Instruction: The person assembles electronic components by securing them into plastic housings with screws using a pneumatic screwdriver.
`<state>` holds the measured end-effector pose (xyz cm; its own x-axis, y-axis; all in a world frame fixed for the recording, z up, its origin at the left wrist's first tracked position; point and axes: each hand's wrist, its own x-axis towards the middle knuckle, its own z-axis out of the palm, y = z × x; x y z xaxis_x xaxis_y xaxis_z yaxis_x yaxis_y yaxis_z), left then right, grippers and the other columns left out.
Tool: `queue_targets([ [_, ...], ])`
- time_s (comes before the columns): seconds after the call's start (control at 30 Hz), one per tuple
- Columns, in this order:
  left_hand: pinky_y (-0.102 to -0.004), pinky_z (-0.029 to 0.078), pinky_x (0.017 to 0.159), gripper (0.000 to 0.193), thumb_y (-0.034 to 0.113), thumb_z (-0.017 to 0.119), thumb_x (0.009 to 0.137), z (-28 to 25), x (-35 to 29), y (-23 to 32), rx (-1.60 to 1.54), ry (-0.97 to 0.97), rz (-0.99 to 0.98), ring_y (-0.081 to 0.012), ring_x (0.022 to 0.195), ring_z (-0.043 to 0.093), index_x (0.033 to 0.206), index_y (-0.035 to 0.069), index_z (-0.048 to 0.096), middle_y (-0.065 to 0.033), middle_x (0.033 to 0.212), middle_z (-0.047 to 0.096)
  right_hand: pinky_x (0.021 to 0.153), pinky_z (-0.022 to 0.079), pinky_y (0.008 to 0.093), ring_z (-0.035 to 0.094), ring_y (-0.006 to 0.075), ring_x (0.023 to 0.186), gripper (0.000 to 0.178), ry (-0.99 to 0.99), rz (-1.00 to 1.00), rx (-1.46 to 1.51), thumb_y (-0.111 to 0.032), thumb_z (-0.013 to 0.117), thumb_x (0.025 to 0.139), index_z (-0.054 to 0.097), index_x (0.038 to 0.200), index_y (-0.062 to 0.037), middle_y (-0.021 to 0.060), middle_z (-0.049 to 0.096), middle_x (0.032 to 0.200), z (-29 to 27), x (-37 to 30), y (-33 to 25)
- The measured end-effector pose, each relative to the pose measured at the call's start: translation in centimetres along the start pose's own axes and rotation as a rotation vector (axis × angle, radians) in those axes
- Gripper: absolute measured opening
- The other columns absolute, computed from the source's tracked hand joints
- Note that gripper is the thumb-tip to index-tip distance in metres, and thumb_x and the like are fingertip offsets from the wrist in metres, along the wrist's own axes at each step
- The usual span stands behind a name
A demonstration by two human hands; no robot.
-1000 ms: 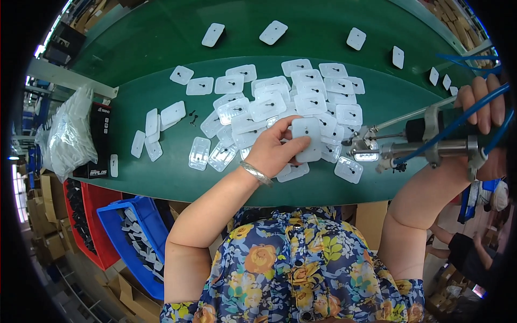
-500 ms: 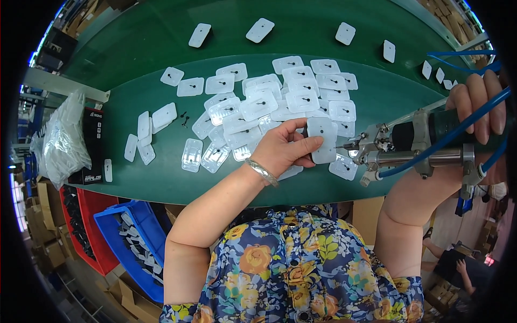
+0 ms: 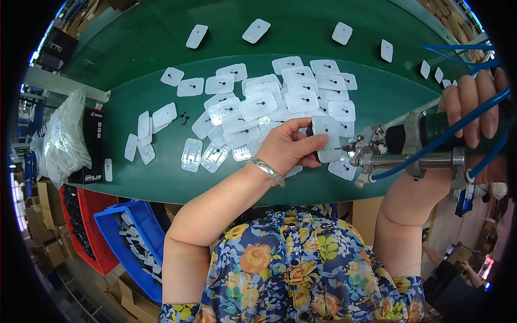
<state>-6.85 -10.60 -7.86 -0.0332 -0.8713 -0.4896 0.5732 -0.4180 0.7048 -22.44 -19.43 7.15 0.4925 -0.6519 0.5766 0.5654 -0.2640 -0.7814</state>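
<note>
My left hand point(image 3: 293, 144) is closed, pinching a white rounded-corner plate point(image 3: 327, 139) with a dark part behind it between thumb and fingers. A small hole shows in its face. My right hand point(image 3: 474, 107) wraps around the dark body of a power screwdriver point(image 3: 397, 141) fitted with a metal bracket and rods. The bit points left at the plate's right edge; whether it touches cannot be told. Beneath and beyond the left hand lies a heap of white plates point(image 3: 259, 103), many with a small black piece on top.
On the far green belt point(image 3: 301, 37), several white plates with dark undersides stand spaced out. Blue air hoses point(image 3: 463, 121) loop past the tool. Left are a clear bag of white pieces point(image 3: 62, 142), a black box point(image 3: 92, 142), red point(image 3: 99, 253) and blue bins point(image 3: 156, 229), and loose black bits point(image 3: 185, 119).
My left hand and its plate have shifted slightly right. The screwdriver has moved a little left and its angle changed slightly. The pieces on the far belt have slid left.
</note>
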Motion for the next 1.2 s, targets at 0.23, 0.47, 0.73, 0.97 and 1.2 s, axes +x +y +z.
queue_targets([
  [0.23,-0.0237,0.053,0.055,0.049,0.012,0.067,0.075,-2.6,0.2,1.1,0.312,0.120,0.107,-0.0120,0.063,0.059,0.118,0.000,0.045,-0.0027,0.075,0.056,0.071,0.045,0.0209,0.051,0.0092,0.085,0.061,0.426,-0.276,-0.366,-0.053,0.053,0.078,0.044,0.114,-0.0052,0.0043,0.053,0.093,2.1,1.5,-0.4],
  [0.47,-0.0257,0.054,0.058,0.050,0.013,0.067,0.075,-1.7,0.5,-0.8,0.125,0.040,0.003,-0.0126,0.064,0.058,0.117,0.000,0.044,-0.0039,0.078,0.056,0.064,0.045,0.0234,0.055,0.0111,0.064,0.015,-0.386,0.141,0.324,-0.003,0.065,0.074,0.051,0.072,-0.0072,0.0020,0.051,0.068,-6.9,3.2,-1.8],
  [0.73,-0.0216,0.052,0.056,0.061,0.020,0.071,0.072,-0.9,0.8,-1.1,0.021,-0.044,-0.032,-0.0118,0.062,0.059,0.120,-0.002,0.041,-0.0041,0.075,0.056,0.066,0.046,0.0233,0.056,0.0119,0.065,0.013,-0.405,0.298,0.168,-0.006,0.064,0.076,0.051,0.074,-0.0070,0.0040,0.051,0.071,-3.7,3.7,-2.7],
  [0.97,-0.0220,0.053,0.056,0.060,0.020,0.071,0.072,-0.2,0.8,-0.3,0.042,-0.047,-0.013,-0.0114,0.062,0.058,0.120,-0.001,0.042,-0.0040,0.074,0.056,0.066,0.048,0.0228,0.057,0.0133,0.065,0.012,-0.535,0.492,0.168,-0.009,0.061,0.079,0.051,0.073,-0.0061,0.0061,0.052,0.070,-5.1,5.1,-3.1],
  [1.2,-0.0230,0.053,0.055,0.056,0.018,0.071,0.072,0.2,0.7,0.2,0.049,-0.043,0.006,-0.0115,0.060,0.058,0.117,-0.002,0.044,-0.0040,0.072,0.056,0.065,0.049,0.0242,0.057,0.0147,0.064,0.008,-0.479,0.267,0.380,-0.006,0.058,0.080,0.051,0.076,-0.0053,0.0069,0.052,0.069,-4.7,4.1,-1.0],
])
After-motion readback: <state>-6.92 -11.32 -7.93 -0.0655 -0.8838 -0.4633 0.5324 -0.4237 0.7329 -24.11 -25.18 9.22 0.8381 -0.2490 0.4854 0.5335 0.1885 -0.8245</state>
